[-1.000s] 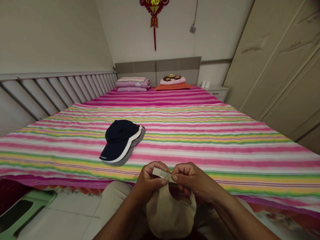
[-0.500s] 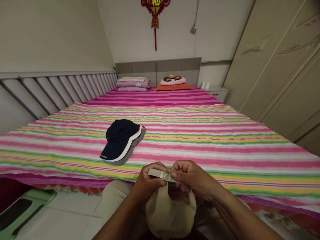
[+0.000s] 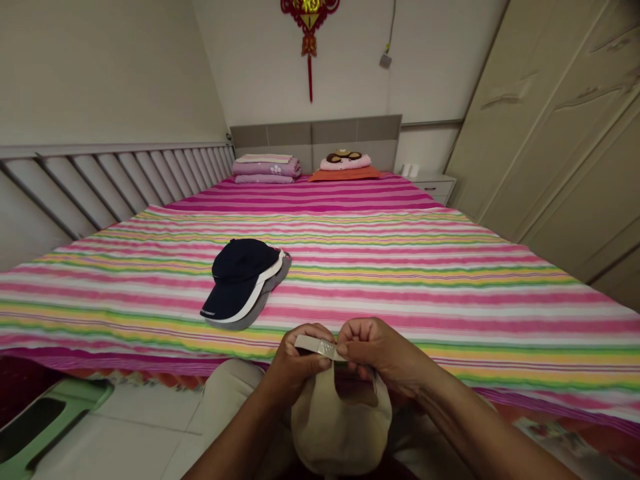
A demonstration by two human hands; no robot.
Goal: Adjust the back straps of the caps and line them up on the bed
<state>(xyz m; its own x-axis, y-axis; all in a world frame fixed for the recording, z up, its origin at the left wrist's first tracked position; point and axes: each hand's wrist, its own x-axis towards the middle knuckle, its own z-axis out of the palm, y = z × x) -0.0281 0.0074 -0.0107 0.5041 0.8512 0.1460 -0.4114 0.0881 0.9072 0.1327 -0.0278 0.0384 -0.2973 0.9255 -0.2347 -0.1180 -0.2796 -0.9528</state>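
A beige baseball cap (image 3: 340,430) is held over my lap with its back opening towards the bed. My left hand (image 3: 297,360) pinches the left part of its adjusting strap (image 3: 307,343), thumb on the near side beside a metal buckle (image 3: 327,349). On the other side of the buckle, my right hand (image 3: 370,347) grips the strap between thumb and fingers. The strap's loose end sticks out to the left. Ahead and to the left, a navy cap (image 3: 243,267) lies stacked on a white cap (image 3: 260,290) and a grey cap (image 3: 267,297).
The bed bears a striped sheet (image 3: 425,280). Folded purple bedding (image 3: 267,170) and an orange cushion (image 3: 345,175) lie by the headboard (image 3: 290,137). A railing (image 3: 125,177) runs along the left, a wardrobe (image 3: 545,133) stands right, and a green stool (image 3: 75,397) sits lower left.
My right hand has shifted slightly left and up along the strap, closer to the buckle. My left hand keeps its hold, and the stacked caps have not moved.
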